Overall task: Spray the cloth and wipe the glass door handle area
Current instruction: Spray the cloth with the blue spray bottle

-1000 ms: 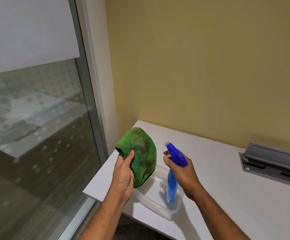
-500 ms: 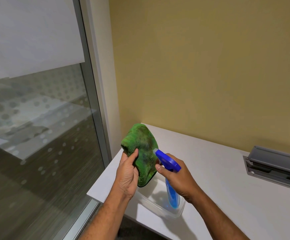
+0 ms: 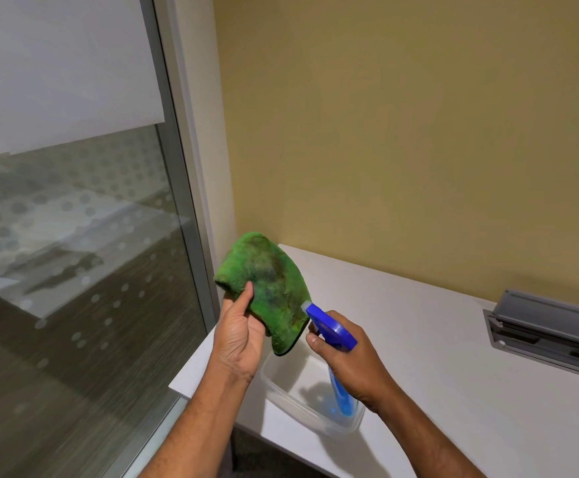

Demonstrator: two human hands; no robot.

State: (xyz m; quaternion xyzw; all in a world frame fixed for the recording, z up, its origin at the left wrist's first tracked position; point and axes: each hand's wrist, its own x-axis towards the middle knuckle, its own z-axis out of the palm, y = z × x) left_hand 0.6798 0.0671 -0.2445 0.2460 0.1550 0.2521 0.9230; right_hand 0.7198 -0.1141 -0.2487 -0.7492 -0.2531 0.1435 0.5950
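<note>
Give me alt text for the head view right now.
The left hand holds up a green cloth while the right hand aims a blue spray bottle, its nozzle almost touching the cloth. Below sit a clear plastic tub on a white table, glass door at left.

The cloth [image 3: 267, 288] is showing bright green with a dark, brownish smudge spreading down its middle. The spray bottle [image 3: 332, 334] is showing a deep blue head, a pale nozzle tip and a lighter blue body. The desk [image 3: 436, 357] is looking plain white, the wall [image 3: 402, 132] a flat mustard yellow. The glass door [image 3: 74, 236] is carrying a frosted white band and rows of pale dots. The container [image 3: 281, 384] is looking clear.
</note>
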